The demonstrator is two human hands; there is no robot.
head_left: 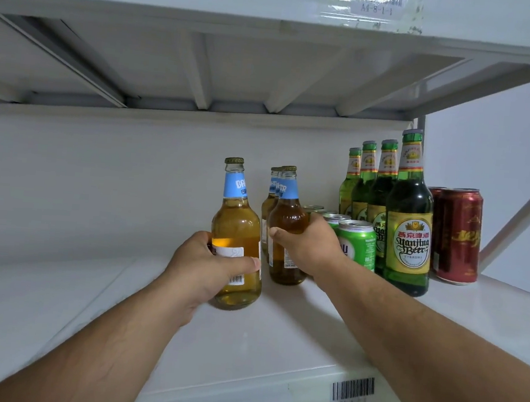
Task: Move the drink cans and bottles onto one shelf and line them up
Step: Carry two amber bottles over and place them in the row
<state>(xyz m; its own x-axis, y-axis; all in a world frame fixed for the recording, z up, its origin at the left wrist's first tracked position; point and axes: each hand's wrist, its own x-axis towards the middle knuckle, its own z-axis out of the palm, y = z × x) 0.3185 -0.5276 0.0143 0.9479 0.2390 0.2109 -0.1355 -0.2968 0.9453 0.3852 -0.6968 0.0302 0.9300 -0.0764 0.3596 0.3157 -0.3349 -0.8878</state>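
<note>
2 hands are busy on the white shelf (309, 339): the left hand (210, 263) grips 1 blue-necked amber bottle (238, 230), the right hand (309, 246) grips another (288, 215), with 1 more (269, 198) behind. Right of the right hand stand 4 green cans (357, 244), 4 green Yanjing bottles (409, 226) and 2 red cans (457, 235).

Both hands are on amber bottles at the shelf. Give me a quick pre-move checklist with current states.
1. Left hand grips the left amber bottle: ok.
2. Right hand grips the front amber bottle in the row: ok.
3. Left bottle upright: not ok, slightly tilted.
4. Left bottle lined up with row: not ok, stands apart.
5. Green cans clear of right hand: cannot tell, very close.
6. Bare shelf in front: ok.
</note>
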